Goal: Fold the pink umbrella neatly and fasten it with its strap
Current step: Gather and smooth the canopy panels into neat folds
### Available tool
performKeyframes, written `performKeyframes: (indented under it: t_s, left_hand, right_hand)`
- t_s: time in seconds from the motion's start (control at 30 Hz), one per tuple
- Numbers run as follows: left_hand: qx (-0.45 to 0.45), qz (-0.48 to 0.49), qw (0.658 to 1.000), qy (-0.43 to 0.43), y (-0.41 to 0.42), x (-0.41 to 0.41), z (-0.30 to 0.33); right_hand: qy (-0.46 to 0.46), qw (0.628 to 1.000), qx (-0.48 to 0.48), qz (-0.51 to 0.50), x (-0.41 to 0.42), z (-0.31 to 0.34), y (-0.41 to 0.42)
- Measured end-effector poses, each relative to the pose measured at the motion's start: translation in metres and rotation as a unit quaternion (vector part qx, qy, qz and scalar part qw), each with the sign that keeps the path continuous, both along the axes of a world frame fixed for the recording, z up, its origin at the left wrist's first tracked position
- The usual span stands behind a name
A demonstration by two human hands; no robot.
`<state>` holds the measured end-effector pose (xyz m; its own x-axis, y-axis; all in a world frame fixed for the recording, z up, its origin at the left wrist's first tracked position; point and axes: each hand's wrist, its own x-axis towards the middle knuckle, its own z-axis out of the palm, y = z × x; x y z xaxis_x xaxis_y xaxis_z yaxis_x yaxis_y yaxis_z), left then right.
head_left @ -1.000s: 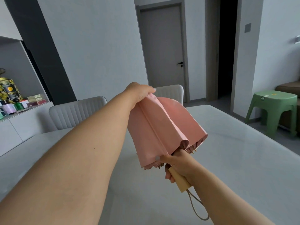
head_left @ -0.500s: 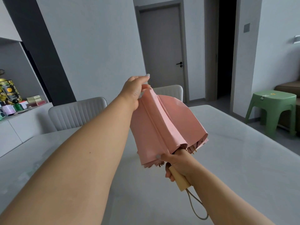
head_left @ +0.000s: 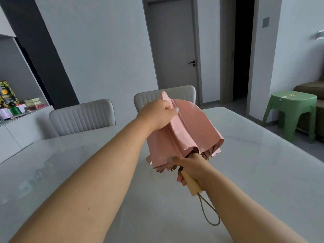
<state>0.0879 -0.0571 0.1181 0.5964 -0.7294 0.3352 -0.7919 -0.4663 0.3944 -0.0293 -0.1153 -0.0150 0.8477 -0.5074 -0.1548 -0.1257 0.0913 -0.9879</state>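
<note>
The pink umbrella is collapsed, its canopy hanging in loose pleats, held in the air above the table and pointing away from me. My left hand grips the canopy folds near the tip, thumb pressed on a pleat. My right hand is closed around the pale wooden handle just below the canopy's rim. A beige wrist loop dangles from the handle's end. The fastening strap is not visible.
A large pale grey table lies under my arms. Two grey chairs stand at its far edge. A green plastic stool is on the right, and a sideboard with tins and boxes on the left.
My left hand has slid down from the umbrella's tip onto the upper pleats and closed on them. The tip now shows above the hand. The right hand stays on the handle.
</note>
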Motion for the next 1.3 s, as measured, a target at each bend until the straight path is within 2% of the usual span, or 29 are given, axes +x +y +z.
performKeyframes:
  t_s: [0.27, 0.57, 0.7, 0.87, 1.1, 1.3]
  left_hand:
    - [-0.113, 0.000, 0.981, 0.155, 0.011, 0.007, -0.025]
    - [-0.217, 0.017, 0.968, 0.124, 0.019, 0.015, -0.049]
    - [-0.258, 0.024, 0.958, 0.120, 0.022, 0.017, -0.059]
    - [-0.294, 0.025, 0.949, 0.108, 0.022, 0.019, -0.067]
    - [-0.212, 0.020, 0.977, 0.032, 0.013, 0.027, -0.046]
    - [-0.243, 0.033, 0.965, 0.095, 0.001, 0.052, -0.005]
  right_hand:
    - [-0.057, 0.998, 0.038, 0.014, -0.002, 0.001, 0.001]
    - [-0.157, 0.976, 0.106, 0.104, -0.007, 0.005, 0.002]
    - [-0.148, 0.973, 0.161, 0.071, -0.005, 0.005, 0.002]
    - [-0.110, 0.987, 0.115, 0.005, -0.007, 0.007, 0.003]
    - [-0.068, 0.996, 0.047, -0.032, -0.008, 0.011, 0.002]
    - [-0.058, 0.998, 0.014, -0.025, -0.006, 0.008, 0.003]
